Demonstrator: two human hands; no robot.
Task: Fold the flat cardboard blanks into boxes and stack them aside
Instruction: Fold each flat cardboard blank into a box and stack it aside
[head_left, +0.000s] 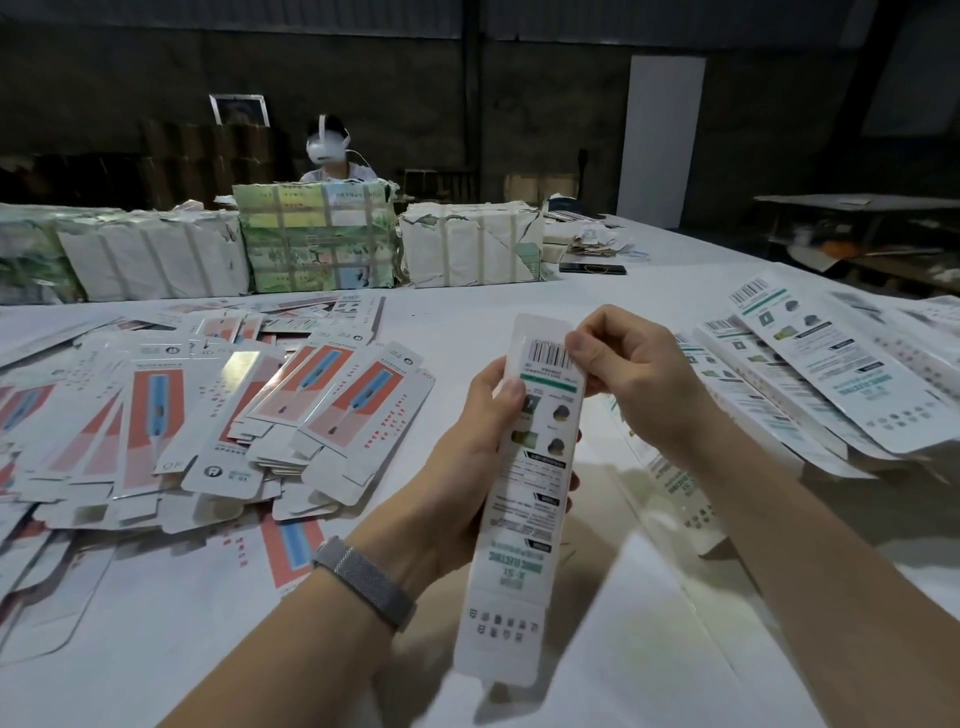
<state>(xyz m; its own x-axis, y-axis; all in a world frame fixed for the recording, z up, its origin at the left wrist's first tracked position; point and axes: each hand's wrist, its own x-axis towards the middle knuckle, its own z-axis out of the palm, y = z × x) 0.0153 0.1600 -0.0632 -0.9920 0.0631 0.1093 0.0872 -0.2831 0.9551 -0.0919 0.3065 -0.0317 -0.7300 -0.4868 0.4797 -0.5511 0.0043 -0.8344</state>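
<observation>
The left hand (467, 467) wraps its grip around the middle of one long carton (530, 467), held above the near counter (519, 291), apparently steadying it so the far end can be worked. The right hand (639, 379) pinches that far end by the barcode, likely to close the flap. The carton is narrow, white, green-printed, its near flap hanging open.
</observation>
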